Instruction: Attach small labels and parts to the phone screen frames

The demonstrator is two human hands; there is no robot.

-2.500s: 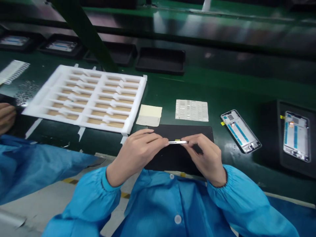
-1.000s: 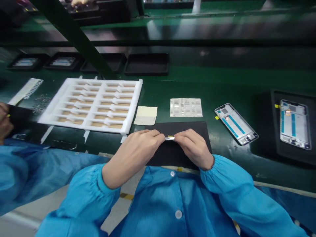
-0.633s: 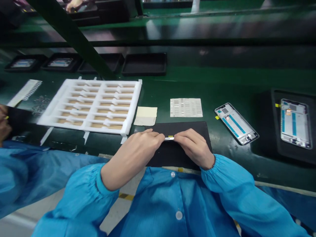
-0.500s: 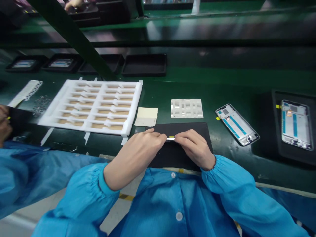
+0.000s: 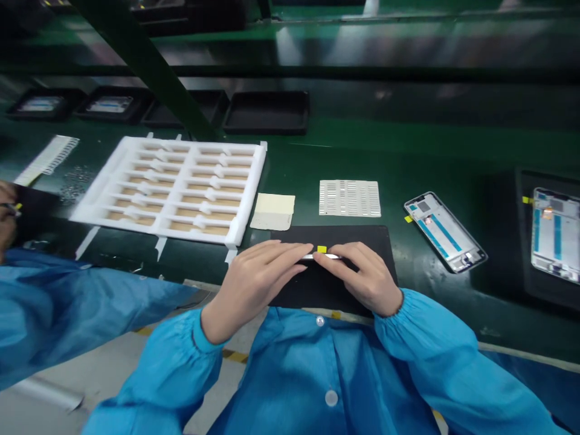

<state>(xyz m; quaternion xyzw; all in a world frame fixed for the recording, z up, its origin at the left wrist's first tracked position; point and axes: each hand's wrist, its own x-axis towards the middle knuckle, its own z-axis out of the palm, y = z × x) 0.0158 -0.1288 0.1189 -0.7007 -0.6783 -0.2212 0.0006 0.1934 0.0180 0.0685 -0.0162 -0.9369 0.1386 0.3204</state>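
Observation:
My left hand [image 5: 256, 279] and my right hand [image 5: 362, 277] meet over a black mat [image 5: 362, 237] at the table's near edge. Between their fingertips they pinch a thin pale strip [image 5: 322, 257] held edge-on, with a small yellow tab [image 5: 322, 249] on top. Both hands are closed on it; what the strip is I cannot make out. A phone frame [image 5: 444, 232] with blue strips lies face up to the right of the mat.
A white foam tray [image 5: 174, 186] of slotted parts sits at the left. A cream pad [image 5: 273, 211] and a perforated sheet [image 5: 349, 197] lie behind the mat. Another phone frame [image 5: 555, 234] rests on a black tray at far right. A co-worker's hand [image 5: 6, 211] shows at the left edge.
My fingers have shifted along the strip, so more of it and the yellow tab now show between the hands. The view has drifted slightly.

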